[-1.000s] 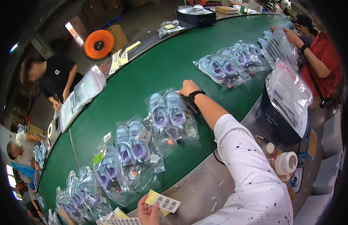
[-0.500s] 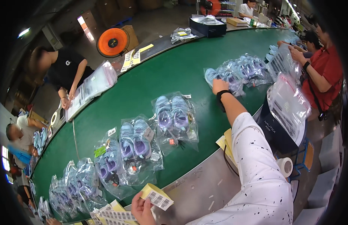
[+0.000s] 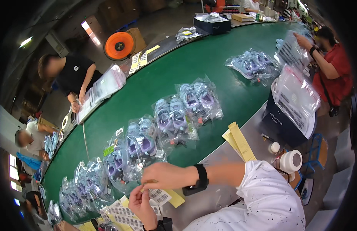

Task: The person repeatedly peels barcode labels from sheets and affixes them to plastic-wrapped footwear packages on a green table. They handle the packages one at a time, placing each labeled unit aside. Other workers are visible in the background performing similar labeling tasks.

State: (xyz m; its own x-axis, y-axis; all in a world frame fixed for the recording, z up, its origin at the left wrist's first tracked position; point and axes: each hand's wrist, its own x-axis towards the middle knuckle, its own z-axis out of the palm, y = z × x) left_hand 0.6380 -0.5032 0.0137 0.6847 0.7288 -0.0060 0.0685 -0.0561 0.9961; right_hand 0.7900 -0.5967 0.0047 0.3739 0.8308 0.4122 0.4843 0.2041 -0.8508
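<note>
Low in the middle, my left hand (image 3: pixel 141 205) pinches a yellow-backed sheet of barcode labels (image 3: pixel 161 196). My right hand (image 3: pixel 163 176), a black watch on its wrist, meets it from the right. Its fingertips press together by the sheet's upper edge; whatever they hold is too small to make out. Just beyond both hands lie pairs of light blue shoes in clear plastic bags, among them one pair (image 3: pixel 140 140), another (image 3: pixel 171 117) and a farther one (image 3: pixel 199 99). More label sheets (image 3: pixel 122 211) rest beside my left hand.
The bagged shoes lie on a long green belt (image 3: pixel 147 84). More bagged shoes (image 3: pixel 250 64) are at the far right, near a dark blue box (image 3: pixel 288 123) of plastic bags. Folded yellow paper (image 3: pixel 240 142) lies on the metal edge. Co-workers stand across and at the right.
My right hand has come back from the bagged shoes at far right to my left hand. The pair it touched now lies closer to the other bagged shoes. The view has shifted slightly.
</note>
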